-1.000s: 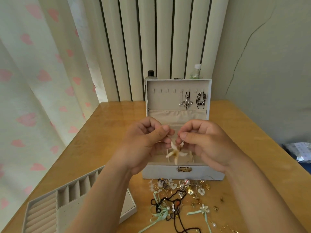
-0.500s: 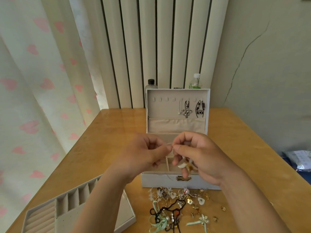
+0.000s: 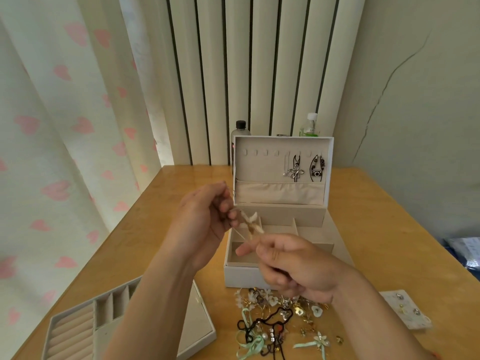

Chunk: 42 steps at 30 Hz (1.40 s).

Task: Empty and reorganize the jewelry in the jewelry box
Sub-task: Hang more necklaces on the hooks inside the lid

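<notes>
The left hand (image 3: 205,216) above and the right hand (image 3: 293,266) below both pinch the flower necklace (image 3: 250,224) — best to hold it stretched, then hang it on a free hook (image 3: 255,152) of the lid (image 3: 259,168).

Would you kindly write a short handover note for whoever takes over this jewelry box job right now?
Left hand: pinches the white flower piece near its top, above the jewelry box.
Right hand: pinches its lower end.
Done: the tray is out, on the table left of the box; the box's visible compartments look empty; two necklaces hang in the lid.
Left: hang or stow the flower piece, then sort the jewelry pile in front of the box and the earring card to its right.
</notes>
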{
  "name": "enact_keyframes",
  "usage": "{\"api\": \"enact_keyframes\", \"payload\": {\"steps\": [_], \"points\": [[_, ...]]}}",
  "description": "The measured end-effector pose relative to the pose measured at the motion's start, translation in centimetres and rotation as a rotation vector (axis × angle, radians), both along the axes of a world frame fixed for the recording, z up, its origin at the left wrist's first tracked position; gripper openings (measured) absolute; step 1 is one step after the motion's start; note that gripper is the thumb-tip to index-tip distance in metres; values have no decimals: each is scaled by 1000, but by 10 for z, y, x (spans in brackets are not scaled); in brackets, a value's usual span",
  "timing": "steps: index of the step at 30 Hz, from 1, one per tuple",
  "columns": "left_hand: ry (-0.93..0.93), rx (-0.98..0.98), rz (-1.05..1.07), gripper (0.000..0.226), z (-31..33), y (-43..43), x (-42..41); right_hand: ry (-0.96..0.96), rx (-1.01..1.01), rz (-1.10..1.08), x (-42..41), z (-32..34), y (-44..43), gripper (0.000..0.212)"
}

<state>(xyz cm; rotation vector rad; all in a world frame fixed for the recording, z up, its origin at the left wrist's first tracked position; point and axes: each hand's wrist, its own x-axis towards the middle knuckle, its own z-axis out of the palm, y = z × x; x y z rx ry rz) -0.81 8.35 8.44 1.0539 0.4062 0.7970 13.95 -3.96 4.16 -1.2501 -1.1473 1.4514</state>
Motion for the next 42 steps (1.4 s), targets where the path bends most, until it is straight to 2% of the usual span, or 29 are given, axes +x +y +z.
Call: {"api": "enact_keyframes", "payload": {"steps": [3,6,18,26,29,35,39,42], "points": [[25,9,66,33,0,7,-6,-83,18,-73,0,1,1,26],[45,17,79,34,0,9,-8,-114,14,-65,2,2,0,26],[16,-47,35,33,4,13,-16,-46,22,69,24,6,-13,25],[-58,53,33,34,1,10,-13,-88,-75,221,27,-1,-14,21],[-130,45,-37,21,1,9,-11,-123,-106,253,26,-3,-13,21],[-227,83,-207,20,6,-8,-4,-236,-166,228,18,-6,-6,26],[-234,191,-411,25,25,-16,3,-45,-146,227,22,-12,-6,25],[-140,320,-505,24,44,-18,1,91,-78,241,33,-12,-11,22]]}}
